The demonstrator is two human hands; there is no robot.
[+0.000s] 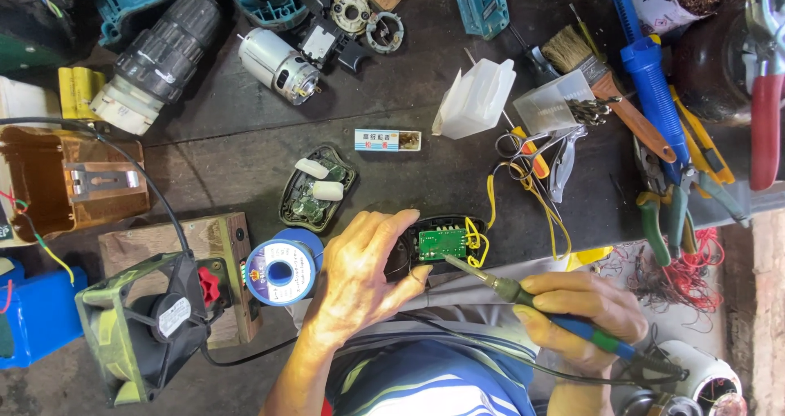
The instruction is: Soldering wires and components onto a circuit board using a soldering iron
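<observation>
Left hand [360, 273] lies palm-down on the near edge of the dark bench [245, 150], fingers loosely spread, fingertips and thumb pressing the left side of a black oval housing [409, 248]. Housing sits open, face up, green circuit board [442, 243] inside, yellow wires [476, 240] looping out its right end. So the board is just right of the left fingertips, between both hands.

Right hand [585, 306] is closed around the blue-green handle of a soldering iron [523, 293], pen grip. Iron angles up-left; its tip touches the lower edge of the board. Hand itself is lower right of the housing, off the bench edge.

Nearby: solder spool [280, 270] with blue flanges just left of the left hand, second opened housing [317, 189] with white buttons above it, small fan [143, 326] at lower left. Motor [280, 66] and drill chuck [159, 56] well back. Pliers, scissors, brush at right.
</observation>
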